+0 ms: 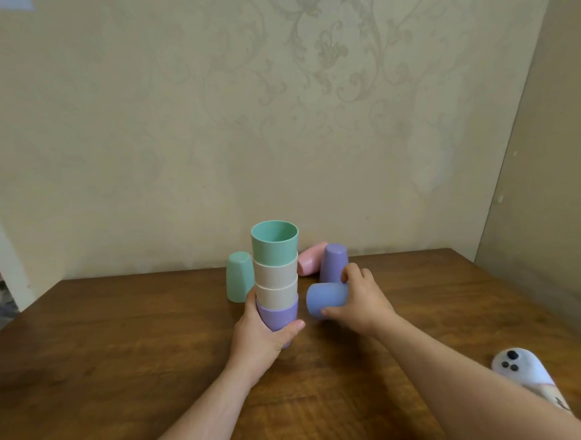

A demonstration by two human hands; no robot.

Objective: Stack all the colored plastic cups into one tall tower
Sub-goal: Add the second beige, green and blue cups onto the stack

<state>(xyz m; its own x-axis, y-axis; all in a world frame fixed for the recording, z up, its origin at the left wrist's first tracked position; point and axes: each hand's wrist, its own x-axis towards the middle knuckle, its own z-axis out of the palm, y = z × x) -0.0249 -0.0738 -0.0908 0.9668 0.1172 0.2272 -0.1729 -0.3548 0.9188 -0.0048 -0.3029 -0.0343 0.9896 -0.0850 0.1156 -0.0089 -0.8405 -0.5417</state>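
Note:
A tower of nested cups [275, 276] stands upright on the wooden table [122, 341]: a purple cup at the bottom, two cream cups, a green cup on top. My left hand [263, 332] grips the purple base cup. My right hand [361, 296] holds a blue cup [325, 299] on its side, just right of the tower, with its base pointing at the tower. Behind it a purple cup [333, 261] stands upside down. A pink cup [312, 262] lies on its side near the wall. A green cup [239, 276] stands upside down left of the tower.
A patterned wall rises right behind the cups, and a side wall closes the right. A white device with dark buttons [518, 368] lies at the table's right front, partly under my right forearm. The table's left edge runs diagonally at the left.

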